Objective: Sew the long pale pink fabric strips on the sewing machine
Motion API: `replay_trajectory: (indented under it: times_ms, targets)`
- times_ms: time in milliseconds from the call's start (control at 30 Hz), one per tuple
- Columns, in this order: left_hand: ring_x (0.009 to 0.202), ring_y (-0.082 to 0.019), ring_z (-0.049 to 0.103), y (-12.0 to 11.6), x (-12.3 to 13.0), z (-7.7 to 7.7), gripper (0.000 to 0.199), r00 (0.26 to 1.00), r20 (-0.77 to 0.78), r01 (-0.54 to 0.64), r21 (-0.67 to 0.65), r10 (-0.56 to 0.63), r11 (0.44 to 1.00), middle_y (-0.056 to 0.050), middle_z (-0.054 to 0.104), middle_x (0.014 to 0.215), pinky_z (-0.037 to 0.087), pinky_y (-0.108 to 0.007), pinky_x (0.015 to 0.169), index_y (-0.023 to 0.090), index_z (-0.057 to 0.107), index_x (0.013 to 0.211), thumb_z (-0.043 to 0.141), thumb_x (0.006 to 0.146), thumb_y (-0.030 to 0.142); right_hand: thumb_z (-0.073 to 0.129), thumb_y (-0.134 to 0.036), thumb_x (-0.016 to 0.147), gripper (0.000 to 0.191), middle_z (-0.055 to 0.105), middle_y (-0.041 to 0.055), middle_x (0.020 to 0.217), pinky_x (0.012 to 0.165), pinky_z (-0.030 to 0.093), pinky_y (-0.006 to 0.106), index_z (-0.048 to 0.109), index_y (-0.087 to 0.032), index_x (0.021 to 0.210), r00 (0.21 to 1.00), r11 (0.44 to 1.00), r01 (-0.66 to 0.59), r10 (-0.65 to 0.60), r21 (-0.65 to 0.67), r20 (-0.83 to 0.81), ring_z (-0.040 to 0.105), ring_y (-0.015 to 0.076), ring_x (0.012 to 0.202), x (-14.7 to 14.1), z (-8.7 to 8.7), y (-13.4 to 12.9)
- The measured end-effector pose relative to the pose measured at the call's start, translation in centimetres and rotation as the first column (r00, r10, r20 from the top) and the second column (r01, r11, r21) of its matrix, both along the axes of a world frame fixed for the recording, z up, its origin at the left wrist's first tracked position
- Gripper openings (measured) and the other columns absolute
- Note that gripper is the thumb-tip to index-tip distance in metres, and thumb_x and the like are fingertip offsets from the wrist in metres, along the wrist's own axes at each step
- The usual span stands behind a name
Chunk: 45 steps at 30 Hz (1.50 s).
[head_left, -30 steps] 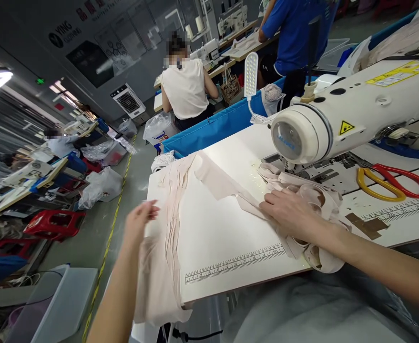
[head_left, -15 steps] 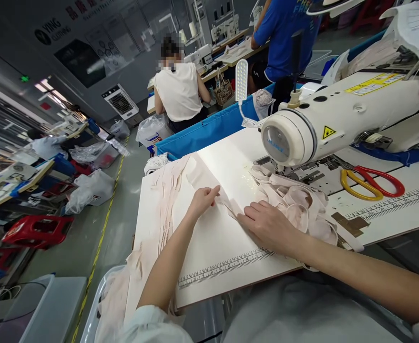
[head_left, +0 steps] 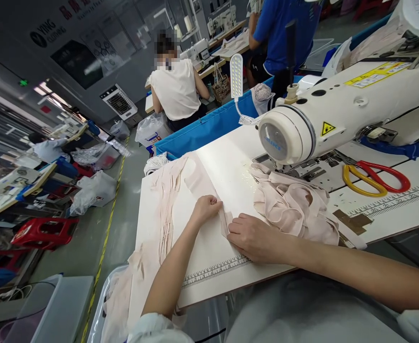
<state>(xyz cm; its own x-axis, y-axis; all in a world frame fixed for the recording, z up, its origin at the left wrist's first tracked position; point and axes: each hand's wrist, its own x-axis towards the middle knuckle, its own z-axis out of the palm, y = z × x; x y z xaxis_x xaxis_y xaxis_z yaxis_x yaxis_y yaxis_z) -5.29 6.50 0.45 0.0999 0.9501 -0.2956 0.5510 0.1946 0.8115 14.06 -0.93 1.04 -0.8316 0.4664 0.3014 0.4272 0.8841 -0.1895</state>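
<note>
A pale pink fabric strip lies across the white table, its near end running between my two hands. My left hand pinches the strip, thumb and fingers together. Closed on the strip's near end is my right hand, its fingertips partly hidden from me. Left of the strip, several layered fabric strips hang down over the table's edge. A heap of looped pale pink fabric rests by my right forearm, below the sewing machine's head.
Scissors with red and yellow handles lie right of the heap. A printed ruler follows the table's front edge. Behind the table runs a blue cloth trough. A lamp stands beside the machine. Two people work farther back.
My right hand has moved left and slightly nearer me, closer to my left hand. The stretch of strip between them is shorter. My left hand has shifted slightly toward me. The view has shifted a little.
</note>
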Motion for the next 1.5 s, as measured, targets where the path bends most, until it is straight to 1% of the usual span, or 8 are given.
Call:
replay_trajectory:
  times_ms: [133, 300, 467, 667, 833, 1167, 1367, 1500]
  targets:
    - [0.047, -0.007, 0.028, -0.5, -0.4, 0.0, 0.046, 0.99, 0.132, 0.054, -0.042, -0.048, 0.998, 0.007, 0.035, 0.048, 0.019, -0.024, 0.048, 0.021, 0.035, 0.056, 0.068, 0.071, 0.049, 0.045, -0.014, 0.092, 0.026, 0.062, 0.0043, 0.073, 0.066, 0.034, 0.029, 0.064, -0.015, 0.074, 0.998, 0.991, 0.01, -0.019, -0.13, -0.064, 0.051, 0.0147, 0.067, 0.5, 0.8, 1.1]
    - [0.045, -0.006, 0.026, -1.7, -1.5, -0.3, 0.047, 0.952, 0.297, 0.097, -0.046, -0.079, 0.994, 0.009, 0.032, 0.047, 0.02, -0.023, 0.048, 0.021, 0.037, 0.063, 0.062, 0.075, 0.059, 0.044, -0.019, 0.095, 0.024, 0.068, 0.0084, 0.093, 0.071, 0.039, 0.029, 0.067, -0.014, 0.099, 0.932, 0.928, 0.258, -0.312, -0.267, -0.183, 0.06, 0.0181, 0.084, 0.9, 1.1, 5.9]
    - [0.045, -0.006, 0.028, -2.3, -1.6, -0.7, 0.046, 0.935, 0.344, 0.109, -0.042, -0.088, 0.993, 0.009, 0.034, 0.046, 0.019, -0.023, 0.047, 0.02, 0.041, 0.065, 0.063, 0.077, 0.059, 0.057, -0.022, 0.089, 0.017, 0.07, 0.0083, 0.096, 0.075, 0.041, 0.029, 0.068, -0.014, 0.099, 0.962, 0.923, 0.189, -0.243, -0.336, -0.126, 0.061, 0.0193, 0.087, -1.1, -0.3, 9.1]
    - [0.046, -0.006, 0.029, -2.3, -1.5, -0.9, 0.048, 0.93, 0.359, 0.099, -0.037, -0.08, 0.994, 0.008, 0.036, 0.047, 0.021, -0.023, 0.047, 0.02, 0.041, 0.063, 0.063, 0.078, 0.059, 0.049, -0.016, 0.089, 0.021, 0.073, 0.0064, 0.087, 0.071, 0.039, 0.027, 0.071, -0.015, 0.087, 0.969, 0.899, 0.131, -0.206, -0.418, -0.14, 0.061, 0.0171, 0.078, -1.8, -1.0, 9.5]
    - [0.045, -0.006, 0.028, -2.2, -1.6, -1.2, 0.046, 0.925, 0.371, 0.102, -0.049, -0.076, 0.994, 0.008, 0.034, 0.047, 0.02, -0.023, 0.046, 0.019, 0.045, 0.066, 0.063, 0.077, 0.06, 0.055, -0.022, 0.086, 0.019, 0.072, 0.0015, 0.076, 0.065, 0.038, 0.024, 0.073, -0.017, 0.087, 0.946, 0.799, 0.098, -0.26, -0.594, -0.194, 0.06, 0.0135, 0.068, -1.2, -1.2, 9.7]
    - [0.045, -0.006, 0.028, -2.0, -1.9, -1.6, 0.047, 0.927, 0.37, 0.102, -0.069, -0.07, 0.992, 0.008, 0.035, 0.048, 0.02, -0.024, 0.046, 0.019, 0.045, 0.065, 0.064, 0.077, 0.06, 0.052, -0.018, 0.083, 0.022, 0.071, 0.0004, 0.071, 0.066, 0.041, 0.023, 0.074, -0.016, 0.086, 0.946, 0.734, 0.004, -0.223, -0.679, -0.235, 0.06, 0.0124, 0.065, -1.0, -1.4, 10.1]
    - [0.044, -0.006, 0.028, -2.0, -1.5, -1.2, 0.048, 0.93, 0.359, 0.11, -0.08, -0.074, 0.991, 0.008, 0.034, 0.048, 0.018, -0.024, 0.045, 0.019, 0.043, 0.062, 0.065, 0.076, 0.06, 0.053, -0.018, 0.081, 0.021, 0.07, -0.0005, 0.068, 0.063, 0.038, 0.022, 0.075, -0.018, 0.085, 0.953, 0.788, 0.048, -0.221, -0.614, -0.209, 0.057, 0.0118, 0.062, -1.0, -1.6, 10.0]
    - [0.044, -0.005, 0.027, -2.0, -1.6, -1.4, 0.048, 0.93, 0.359, 0.11, -0.081, -0.074, 0.991, 0.008, 0.034, 0.048, 0.017, -0.024, 0.045, 0.02, 0.042, 0.062, 0.065, 0.077, 0.059, 0.049, -0.013, 0.08, 0.027, 0.07, -0.0003, 0.069, 0.062, 0.037, 0.022, 0.075, -0.017, 0.087, 0.955, 0.77, 0.047, -0.222, -0.637, -0.198, 0.056, 0.011, 0.061, -0.8, -1.4, 10.0]
